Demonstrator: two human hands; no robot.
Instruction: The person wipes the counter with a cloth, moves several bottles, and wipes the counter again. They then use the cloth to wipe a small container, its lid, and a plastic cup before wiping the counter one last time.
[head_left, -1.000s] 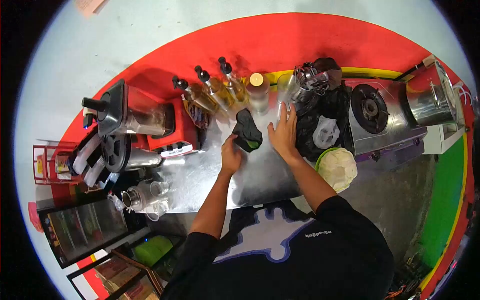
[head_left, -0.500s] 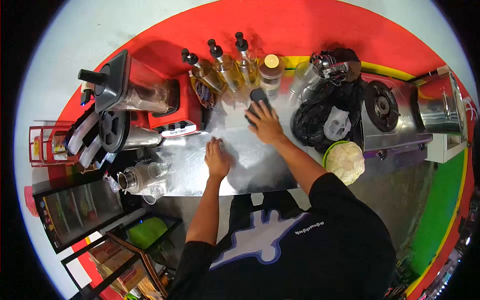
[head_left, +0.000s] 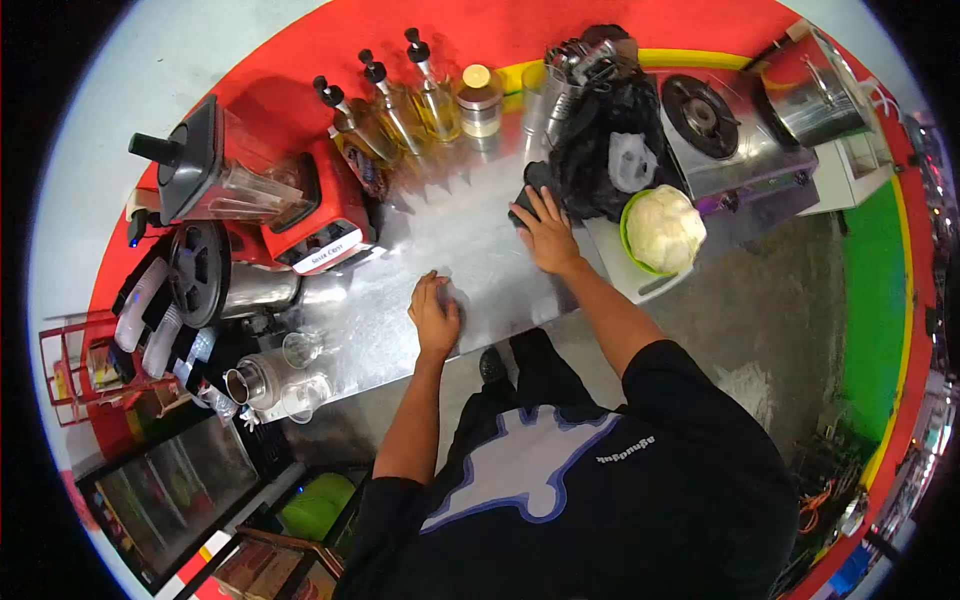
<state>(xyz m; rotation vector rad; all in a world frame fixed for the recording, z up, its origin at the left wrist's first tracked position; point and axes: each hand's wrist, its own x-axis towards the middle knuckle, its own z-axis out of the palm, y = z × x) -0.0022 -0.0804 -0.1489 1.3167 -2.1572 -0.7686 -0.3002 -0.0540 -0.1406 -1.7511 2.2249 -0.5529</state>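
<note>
My right hand (head_left: 549,238) presses on a dark folded cloth (head_left: 523,206) on the metal counter (head_left: 495,275), its fingers spread over the cloth. The far end of the cloth shows beyond my fingertips, close to a black plastic bag (head_left: 585,165). To the left, my left hand (head_left: 434,318) rests on the counter near its front edge. Its fingers are loosely bent, the thumb stands apart, and nothing shows in it.
Oil bottles (head_left: 396,120) and a lidded jar (head_left: 480,105) line the back wall. A red blender (head_left: 318,205) and plastic cups (head_left: 300,395) stand left. On the right are a cabbage (head_left: 665,230) in a green bowl (head_left: 628,240) and a gas stove (head_left: 735,140).
The view has turned and shifted, so the counter appears tilted. My right hand and the cloth have slid right across the counter, closer to the black bag. My left hand stays near the front edge.
</note>
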